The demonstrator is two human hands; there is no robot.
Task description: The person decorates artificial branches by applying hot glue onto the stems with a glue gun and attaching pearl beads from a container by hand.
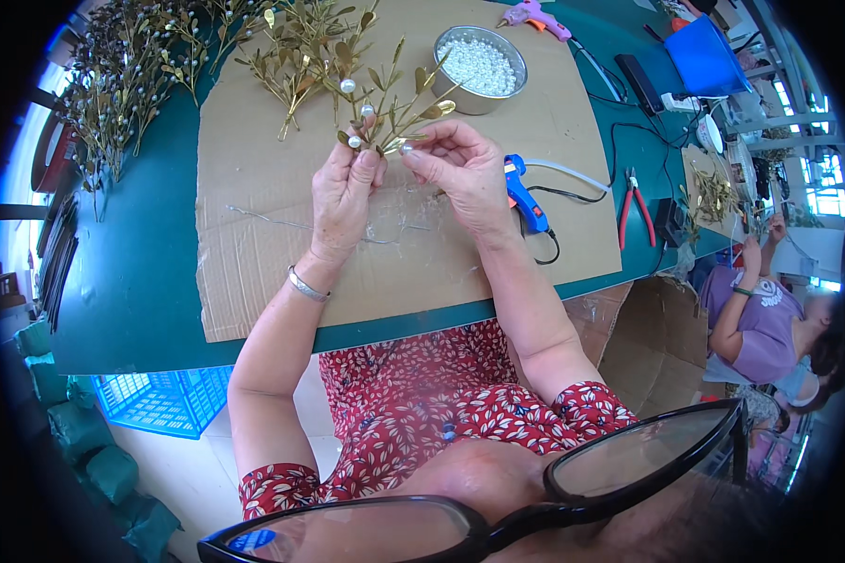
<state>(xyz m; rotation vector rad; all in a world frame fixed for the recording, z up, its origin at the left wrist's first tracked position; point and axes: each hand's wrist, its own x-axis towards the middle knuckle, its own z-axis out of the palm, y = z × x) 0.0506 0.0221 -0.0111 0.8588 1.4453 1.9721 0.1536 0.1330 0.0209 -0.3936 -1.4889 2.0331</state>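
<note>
Brown cardboard (263,188) is covering part of the green table (141,310); above it, the left hand (345,188) is pinching a gold-leaved spray (393,143), while the right hand (468,174) is touching it, grip narrow, contents unclear. Slack pinching could be letting it twist, dislodging pearls (354,142).

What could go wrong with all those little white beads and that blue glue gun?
The right hand might bump the open metal bowl just beyond it and spill the white pearl beads. The blue glue gun lies beside that hand, so if it is hot, it could burn the skin.
</note>
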